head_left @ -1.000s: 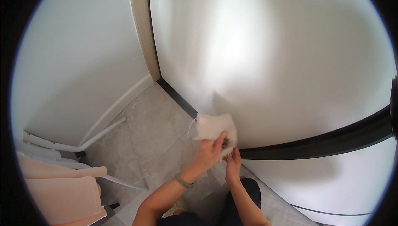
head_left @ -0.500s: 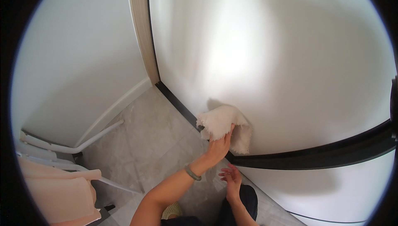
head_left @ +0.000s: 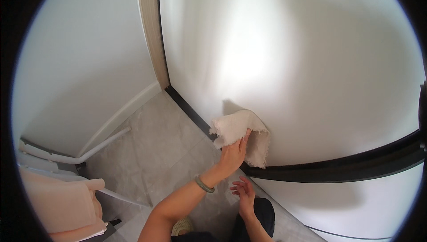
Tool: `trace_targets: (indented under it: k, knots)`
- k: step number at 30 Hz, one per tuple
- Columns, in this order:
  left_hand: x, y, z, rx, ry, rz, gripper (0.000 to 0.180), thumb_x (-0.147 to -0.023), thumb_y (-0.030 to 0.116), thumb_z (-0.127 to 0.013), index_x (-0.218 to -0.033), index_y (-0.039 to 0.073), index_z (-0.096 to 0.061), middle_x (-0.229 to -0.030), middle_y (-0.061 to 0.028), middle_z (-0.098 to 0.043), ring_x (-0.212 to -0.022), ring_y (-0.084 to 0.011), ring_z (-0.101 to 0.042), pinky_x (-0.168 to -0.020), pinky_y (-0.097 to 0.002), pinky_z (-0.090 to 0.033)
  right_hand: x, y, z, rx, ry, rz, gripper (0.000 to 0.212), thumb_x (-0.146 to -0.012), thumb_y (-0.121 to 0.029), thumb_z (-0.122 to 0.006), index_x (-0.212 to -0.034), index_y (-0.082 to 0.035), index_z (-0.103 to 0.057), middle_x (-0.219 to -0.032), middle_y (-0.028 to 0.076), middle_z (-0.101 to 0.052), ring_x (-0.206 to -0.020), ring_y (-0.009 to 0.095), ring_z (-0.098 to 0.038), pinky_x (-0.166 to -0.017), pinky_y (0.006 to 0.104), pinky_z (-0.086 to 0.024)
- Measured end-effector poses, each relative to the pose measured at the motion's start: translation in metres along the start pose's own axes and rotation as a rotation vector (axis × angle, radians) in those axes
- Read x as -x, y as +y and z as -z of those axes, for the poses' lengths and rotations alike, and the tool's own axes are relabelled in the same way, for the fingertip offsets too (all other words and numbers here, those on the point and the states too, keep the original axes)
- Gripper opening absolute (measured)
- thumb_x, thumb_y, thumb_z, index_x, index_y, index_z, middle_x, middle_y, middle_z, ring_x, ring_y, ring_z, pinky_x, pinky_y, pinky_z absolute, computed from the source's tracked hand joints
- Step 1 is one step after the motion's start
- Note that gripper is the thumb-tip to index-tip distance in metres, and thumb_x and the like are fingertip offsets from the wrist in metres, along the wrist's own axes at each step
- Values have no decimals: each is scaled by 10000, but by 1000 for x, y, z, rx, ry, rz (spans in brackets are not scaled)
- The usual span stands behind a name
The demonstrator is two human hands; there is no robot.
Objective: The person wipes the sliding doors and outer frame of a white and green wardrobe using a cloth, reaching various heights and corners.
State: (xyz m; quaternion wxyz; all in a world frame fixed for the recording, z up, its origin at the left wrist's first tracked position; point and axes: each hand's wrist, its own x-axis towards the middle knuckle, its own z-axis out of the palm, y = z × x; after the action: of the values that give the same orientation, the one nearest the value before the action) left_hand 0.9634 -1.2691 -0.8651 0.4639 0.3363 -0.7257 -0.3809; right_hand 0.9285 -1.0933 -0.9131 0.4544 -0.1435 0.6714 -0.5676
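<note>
A pale cloth (head_left: 238, 123) with frayed edges lies bunched against the low corner of a large white door panel (head_left: 320, 104). My left hand (head_left: 232, 155), with a bangle above the wrist, presses it there. Its fingers are partly covered by the cloth, which drapes over them and hangs down to the right. Just below and to the right, my right hand (head_left: 244, 196) holds nothing. Its fingers are loosely bent and apart, near the panel's dark edge strip without visibly touching it.
Black trim (head_left: 338, 167) borders the panel. White metal rack legs (head_left: 100, 150) reach over the grey tiled floor (head_left: 155, 140) at left, beside hanging peach fabric (head_left: 62, 202). A white wall (head_left: 84, 60) meets a wood-toned door frame (head_left: 153, 33). My knee (head_left: 263, 215) is close to the panel.
The view has shifted slightly. My left hand stays on the cloth at the same corner, and the cloth's folds have moved a little. My right hand has drifted slightly left.
</note>
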Motion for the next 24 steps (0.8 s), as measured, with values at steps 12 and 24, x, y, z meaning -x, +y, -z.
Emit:
trace_targets:
  k: [12,24]
  knots:
    - [-9,-2,0,104,1,31,272,-995,141,-470,-1189,-2,-597,-990,-231,-618,-856,-368,-581,-775,-385,-465,-3,-1,0,-31,14,-37,370,-914,-40,-478,-1283,-21,-479,-1054,114,-643,-872,189,-639,-739,299,-486]
    - [-8,18,14,102,-134,231,309,-979,98,-458,-1255,16,-570,-1048,-230,-639,-932,-393,-619,-805,-406,-494,5,5,1,-29,13,-46,369,-916,-32,-484,-1285,-33,-483,-1050,115,-646,-871,193,-644,-739,297,-489]
